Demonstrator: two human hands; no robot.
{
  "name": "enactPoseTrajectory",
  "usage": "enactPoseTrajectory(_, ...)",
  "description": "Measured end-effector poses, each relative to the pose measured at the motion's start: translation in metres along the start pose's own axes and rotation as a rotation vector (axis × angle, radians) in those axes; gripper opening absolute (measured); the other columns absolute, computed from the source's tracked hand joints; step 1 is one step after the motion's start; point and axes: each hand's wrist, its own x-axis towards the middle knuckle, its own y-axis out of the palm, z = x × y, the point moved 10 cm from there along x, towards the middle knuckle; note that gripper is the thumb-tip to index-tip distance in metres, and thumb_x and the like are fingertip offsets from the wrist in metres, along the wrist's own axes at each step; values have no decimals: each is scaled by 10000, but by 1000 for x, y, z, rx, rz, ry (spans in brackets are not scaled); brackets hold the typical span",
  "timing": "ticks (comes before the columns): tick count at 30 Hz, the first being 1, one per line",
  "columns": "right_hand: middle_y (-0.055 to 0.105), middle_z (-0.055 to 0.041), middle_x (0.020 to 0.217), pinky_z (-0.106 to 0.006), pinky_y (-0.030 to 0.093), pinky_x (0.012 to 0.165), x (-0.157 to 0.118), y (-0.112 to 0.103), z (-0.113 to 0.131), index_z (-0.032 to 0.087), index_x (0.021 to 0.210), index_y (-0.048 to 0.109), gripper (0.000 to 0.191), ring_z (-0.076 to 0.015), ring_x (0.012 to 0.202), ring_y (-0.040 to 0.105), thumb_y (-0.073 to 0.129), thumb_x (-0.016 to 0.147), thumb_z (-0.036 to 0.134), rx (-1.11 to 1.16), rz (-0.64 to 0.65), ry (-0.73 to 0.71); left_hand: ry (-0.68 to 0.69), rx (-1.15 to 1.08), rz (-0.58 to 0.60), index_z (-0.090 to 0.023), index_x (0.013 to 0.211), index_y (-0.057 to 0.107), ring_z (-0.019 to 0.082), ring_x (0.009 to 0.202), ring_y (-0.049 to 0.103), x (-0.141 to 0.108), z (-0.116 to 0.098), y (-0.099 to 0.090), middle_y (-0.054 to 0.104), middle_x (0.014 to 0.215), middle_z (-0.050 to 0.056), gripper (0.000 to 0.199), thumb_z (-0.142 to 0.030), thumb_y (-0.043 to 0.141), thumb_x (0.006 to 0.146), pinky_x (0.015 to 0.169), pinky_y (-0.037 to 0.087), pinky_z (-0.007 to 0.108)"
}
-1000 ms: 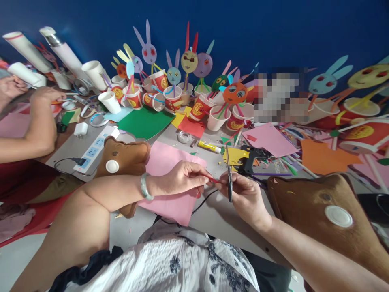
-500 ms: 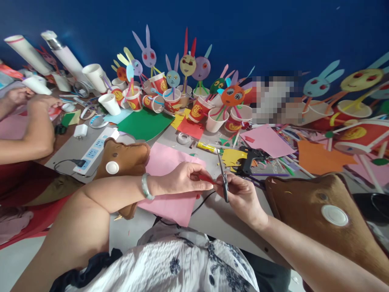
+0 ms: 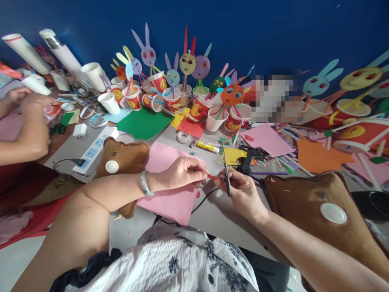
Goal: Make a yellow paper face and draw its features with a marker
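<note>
Between the fingertips of my left hand (image 3: 185, 173) is a small red piece of paper (image 3: 212, 176), which reaches across toward my right hand. My right hand (image 3: 244, 194) is closed around a pair of scissors (image 3: 226, 174) with dark handles, blades pointing up and away. The fingertips of my right hand are close to the red paper's far end; whether they touch it I cannot tell. Under my left wrist lies a large pink sheet (image 3: 176, 202) on the grey table. A small red scrap (image 3: 197, 194) sits at the sheet's right edge.
Brown cushion-like pouches (image 3: 306, 202) lie at both sides. Behind stand paper cups (image 3: 133, 98) with rabbit-face figures. A power strip (image 3: 95, 150), glue stick (image 3: 208, 147), tape roll (image 3: 183, 137) and green sheet (image 3: 144, 123) lie around. Another person's arm (image 3: 27, 129) works at the left.
My left hand has shifted slightly left and up, away from my right hand, so more of the red paper shows between them. The scissors have tilted a little with my right hand.
</note>
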Motion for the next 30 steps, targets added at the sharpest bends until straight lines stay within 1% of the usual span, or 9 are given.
enactPoseTrajectory(4, 618, 20, 665, -249, 446, 586, -2, -3, -5, 217, 687, 694, 316, -120, 618, 511, 948, 681, 405, 28, -5, 19, 3, -17, -5, -143, 815, 622, 76, 578, 644, 1, 1, -2, 662, 702, 3, 306, -417, 729, 896, 560, 549, 198)
enactPoseTrajectory(8, 647, 20, 694, -235, 438, 591, -3, -7, -7, 220, 709, 707, 269, -114, 633, 522, 941, 700, 353, 35, -17, 21, -17, -21, -35, -145, 885, 614, 82, 595, 668, 2, 5, -6, 664, 737, -2, 290, -413, 724, 895, 576, 566, 209)
enactPoseTrajectory(13, 634, 21, 694, -232, 433, 586, -4, -6, -5, 221, 707, 703, 272, -114, 631, 514, 943, 691, 348, 43, -13, 19, -52, -23, -79, -147, 991, 613, 101, 577, 669, 2, 8, -10, 665, 727, -2, 321, -455, 678, 926, 493, 531, 196)
enactPoseTrajectory(16, 611, 22, 680, -239, 444, 598, -4, 1, -2, 218, 702, 688, 279, -117, 624, 510, 931, 704, 354, 19, 30, 21, -87, -19, -27, -150, 1049, 625, 104, 564, 657, 3, 12, -3, 663, 722, -5, 341, -469, 670, 935, 493, 520, 203)
enactPoseTrajectory(19, 614, 10, 690, -251, 455, 626, -6, 10, 2, 209, 682, 673, 289, -128, 641, 528, 898, 750, 378, -79, 110, -11, -43, 30, 71, -143, 975, 660, 103, 647, 680, 1, 11, 9, 708, 830, 33, 280, -403, 734, 900, 603, 555, 224)
enactPoseTrajectory(21, 622, 1, 698, -255, 457, 632, -6, 13, 5, 206, 676, 673, 303, -133, 648, 537, 877, 777, 406, -129, 139, -35, -21, 77, 110, -142, 931, 674, 112, 687, 686, 0, 13, 13, 712, 810, 35, 202, -341, 708, 919, 664, 564, 242)
enactPoseTrajectory(23, 620, -1, 690, -257, 457, 626, -6, 12, 7, 208, 677, 673, 322, -135, 642, 533, 868, 785, 441, -127, 128, -46, 8, 132, 95, -144, 907, 686, 117, 716, 680, 0, 14, 12, 712, 786, 31, 144, -286, 685, 929, 702, 557, 248)
enactPoseTrajectory(26, 615, 3, 680, -255, 464, 612, -6, 9, 8, 214, 702, 675, 336, -136, 631, 526, 876, 768, 476, -78, 82, -21, 46, 181, 46, -144, 896, 701, 116, 753, 676, 1, 9, 6, 728, 830, 37, 98, -241, 707, 904, 719, 544, 240)
enactPoseTrajectory(30, 626, -1, 697, -260, 483, 606, -6, 8, 7, 219, 702, 651, 362, -141, 631, 542, 892, 741, 486, -40, 54, 12, -47, 187, 148, -134, 901, 708, 115, 718, 670, 0, 11, 15, 718, 779, 34, 128, -260, 695, 918, 693, 528, 233)
